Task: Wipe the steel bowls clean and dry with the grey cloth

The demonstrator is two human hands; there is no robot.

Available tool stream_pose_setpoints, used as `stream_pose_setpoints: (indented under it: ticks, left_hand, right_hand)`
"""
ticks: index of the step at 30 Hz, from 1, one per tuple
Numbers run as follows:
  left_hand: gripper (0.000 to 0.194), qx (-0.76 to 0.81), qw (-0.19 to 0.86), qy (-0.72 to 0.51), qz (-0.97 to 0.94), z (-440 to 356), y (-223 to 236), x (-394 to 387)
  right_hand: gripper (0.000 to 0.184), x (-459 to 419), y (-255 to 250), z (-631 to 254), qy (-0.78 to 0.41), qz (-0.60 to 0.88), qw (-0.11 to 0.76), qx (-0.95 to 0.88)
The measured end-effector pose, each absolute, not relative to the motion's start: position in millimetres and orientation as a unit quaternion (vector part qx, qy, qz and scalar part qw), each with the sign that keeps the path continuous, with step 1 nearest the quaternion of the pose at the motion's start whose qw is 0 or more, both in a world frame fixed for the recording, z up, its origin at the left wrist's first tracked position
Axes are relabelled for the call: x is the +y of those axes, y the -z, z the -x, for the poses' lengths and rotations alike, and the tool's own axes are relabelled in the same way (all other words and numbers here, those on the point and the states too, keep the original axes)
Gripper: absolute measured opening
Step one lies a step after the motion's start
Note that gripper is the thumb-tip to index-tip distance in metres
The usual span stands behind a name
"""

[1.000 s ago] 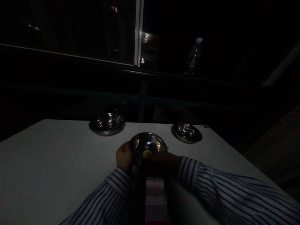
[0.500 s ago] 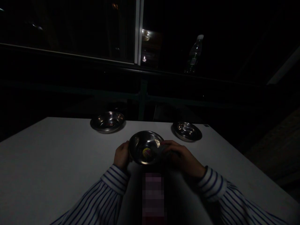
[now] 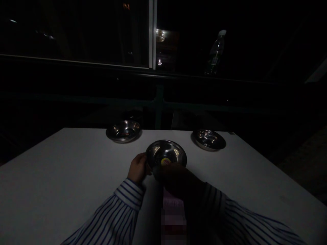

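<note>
A shiny steel bowl (image 3: pixel 176 153) with a round yellow sticker (image 3: pixel 165 161) inside is tilted toward me above the table's middle. My left hand (image 3: pixel 138 168) grips its left side, fingers closed at the rim. Across the near rim lies my right hand (image 3: pixel 178 178), in deep shadow, fingers bent. A dark grey, soft-looking piece (image 3: pixel 158 172) shows at its fingertips; I cannot make out what it is. The hand hides the bowl's near edge.
On the white table (image 3: pixel 89 163), one steel bowl (image 3: pixel 123 132) stands at the back left and another (image 3: pixel 209 140) at the back right. A plastic bottle (image 3: pixel 216 54) stands beyond, near the window frame (image 3: pixel 152 34). The surroundings are very dark.
My right hand went from the bowl's near side to its right rim, then back across the near rim. My left hand has kept its hold. The view has shifted slightly.
</note>
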State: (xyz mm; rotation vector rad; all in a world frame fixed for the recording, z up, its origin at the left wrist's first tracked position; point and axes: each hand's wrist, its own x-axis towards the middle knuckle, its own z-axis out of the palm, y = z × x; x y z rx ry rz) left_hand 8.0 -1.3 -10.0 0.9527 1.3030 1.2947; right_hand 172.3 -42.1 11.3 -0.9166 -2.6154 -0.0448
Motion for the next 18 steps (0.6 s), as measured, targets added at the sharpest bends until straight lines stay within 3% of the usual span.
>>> stream_pose_setpoints:
  ticks: [4, 10, 15, 18]
  left_hand:
    - [0.026, 0.563, 0.472, -0.546, -0.404, -8.8, 10.7, -0.7]
    - [0.023, 0.599, 0.399, -0.557, -0.415, -7.5, 12.1, 2.9]
    - [0.036, 0.619, 0.404, -0.536, -0.409, -8.8, 15.0, 3.4]
    - [0.037, 0.630, 0.394, -0.530, -0.408, -10.5, 12.5, 2.6]
  right_hand:
    - [0.030, -44.7, -3.4, -164.7, 0.111, 0.354, 0.163, -0.914]
    - [0.016, -42.4, -9.9, -141.9, 0.139, 0.353, 0.153, -0.913]
    - [0.026, -47.6, 7.8, -166.3, 0.217, 0.334, 0.241, -0.885]
    - [0.024, -46.1, 11.7, -167.5, 0.210, 0.342, 0.242, -0.884]
